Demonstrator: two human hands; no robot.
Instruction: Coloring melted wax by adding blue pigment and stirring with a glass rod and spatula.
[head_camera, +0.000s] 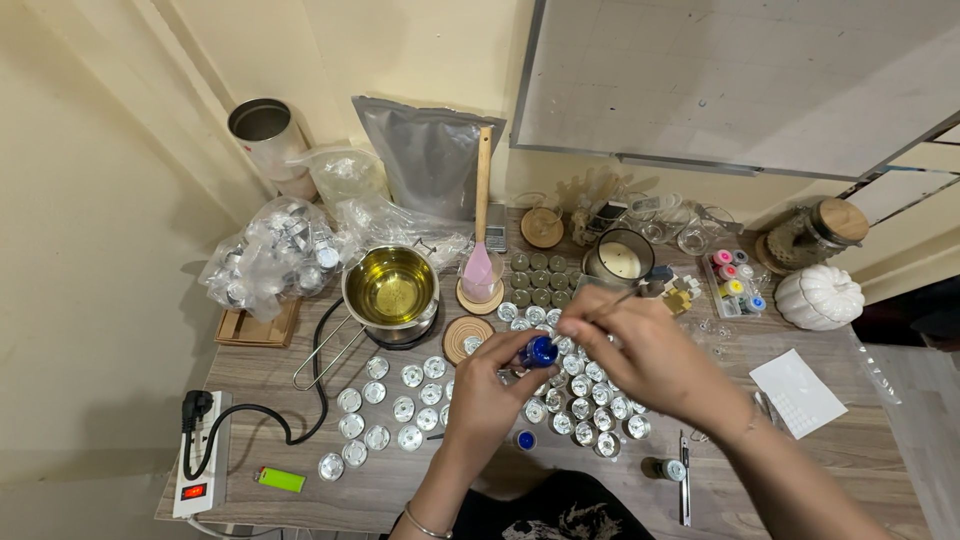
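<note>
The left hand (487, 385) grips a small blue bottle (540, 351) at table centre, above rows of empty tealight cups (405, 408). The right hand (640, 355), at the bottle's 3 o'clock, pinches a thin metal stick (628, 296) angled towards 1 o'clock. A pot of melted yellow wax (391, 286) sits at the bottle's 10 o'clock, with the blue cap (526, 439) at 6 o'clock.

blue bottle (539, 351), green lighter (281, 480), white pumpkin (819, 297)
</note>
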